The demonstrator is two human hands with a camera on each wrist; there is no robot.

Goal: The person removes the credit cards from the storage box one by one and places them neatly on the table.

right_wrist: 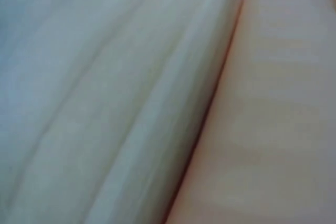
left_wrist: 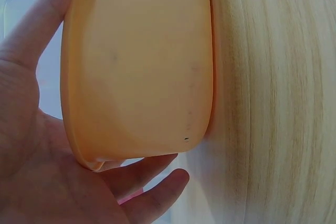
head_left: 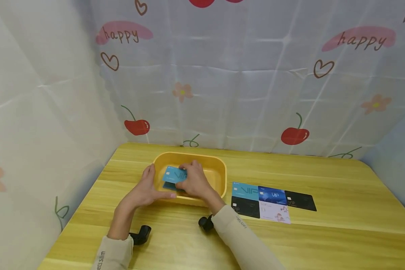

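A white curtain (head_left: 222, 105) hangs at 12 o'clock behind the yellow, wood-grained counter (head_left: 341, 243). On the counter sits the tub (head_left: 217, 167), smooth, orange-yellow and round-cornered, its long axis about 9 to 3 o'clock. Five cards (head_left: 271, 199) lie at the tub's 4 o'clock, in rows of three and two. The left grip (head_left: 148, 190) (a bare hand) is spread at the tub's 8 o'clock corner, straight fingers touching it. The right grip (head_left: 195, 180) pinches the blue card (head_left: 174, 174) inside the tub. That card is light blue, with darker "VIP" lettering (partly covered) and a pale chip; its long axis runs roughly 9 to 3 o'clock, chip end towards 9. A dark card (head_left: 171, 186) shows at its 6 o'clock.
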